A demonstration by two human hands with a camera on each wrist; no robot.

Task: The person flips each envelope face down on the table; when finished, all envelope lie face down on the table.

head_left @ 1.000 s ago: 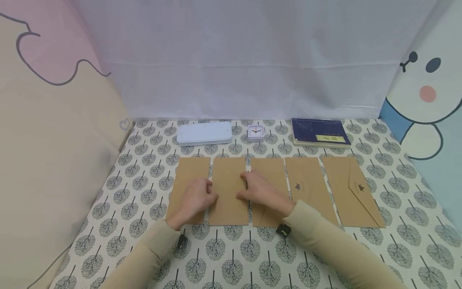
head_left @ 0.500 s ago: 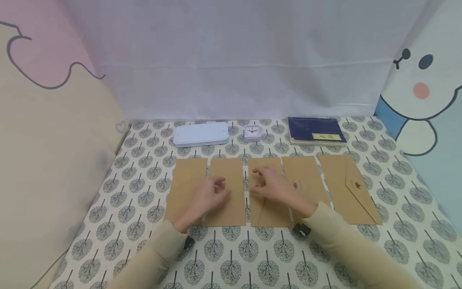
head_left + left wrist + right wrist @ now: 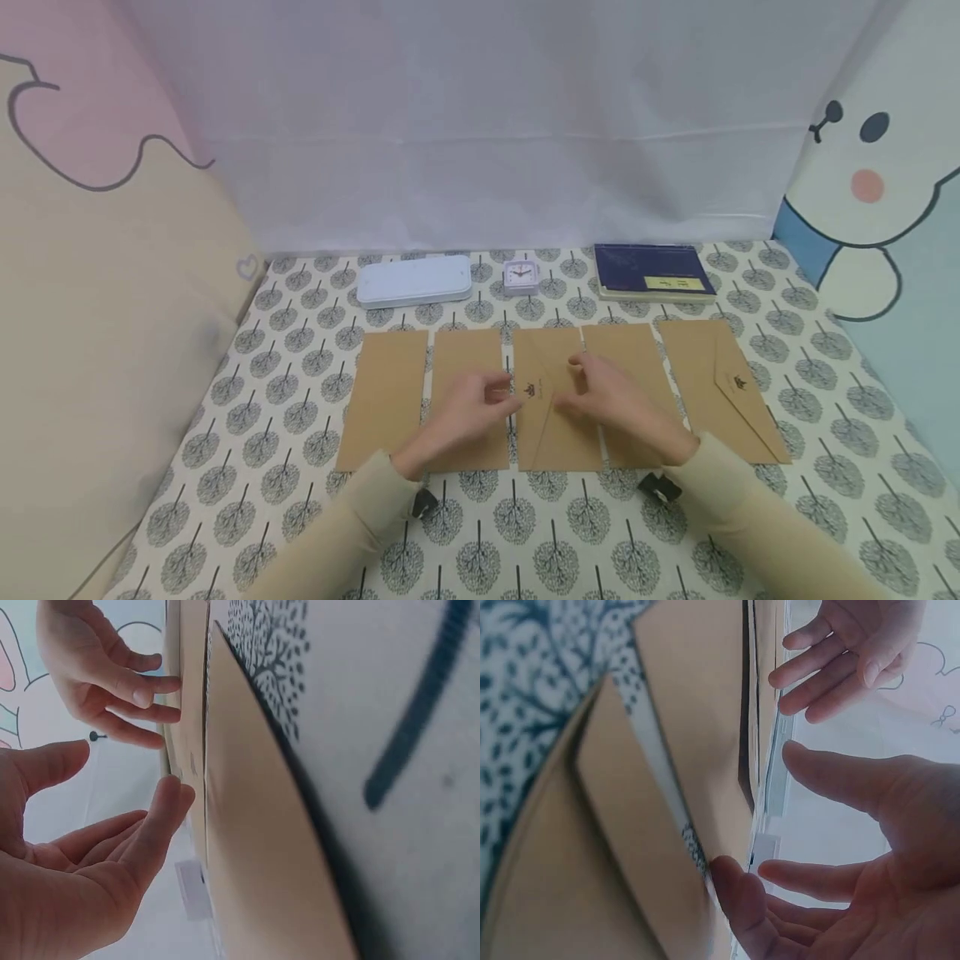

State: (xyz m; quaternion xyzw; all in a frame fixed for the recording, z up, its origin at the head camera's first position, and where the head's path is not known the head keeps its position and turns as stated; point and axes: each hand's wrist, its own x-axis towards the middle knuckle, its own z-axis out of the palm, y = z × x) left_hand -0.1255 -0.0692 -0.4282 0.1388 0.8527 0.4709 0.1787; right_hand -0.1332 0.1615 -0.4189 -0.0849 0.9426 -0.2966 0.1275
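Observation:
Several brown paper envelopes lie side by side in a row. In the head view my left hand (image 3: 468, 408) hovers over the second envelope (image 3: 467, 348) from the left, fingers bent and nothing in them. My right hand (image 3: 611, 400) is over the fourth envelope (image 3: 626, 346), its thumb and fingertips reaching toward the right edge of the middle envelope (image 3: 534, 433), whose flap and crown print show between the hands. Both wrist views show a bare gap between thumb and fingers, on my left hand (image 3: 97, 855) and on my right hand (image 3: 847, 862) alike.
The leftmost envelope (image 3: 381, 404) and the rightmost envelope (image 3: 693, 392) flank the row. Behind stand a white case (image 3: 415, 280), a small lilac clock (image 3: 521, 277) and a dark blue book (image 3: 652, 271). A tree-patterned cloth (image 3: 300, 375) covers the table.
Both hands have moved rightward along the row, from around the second envelope to around the middle one. Its crown print has come into sight. The envelopes stay in place; the head view has shifted slightly.

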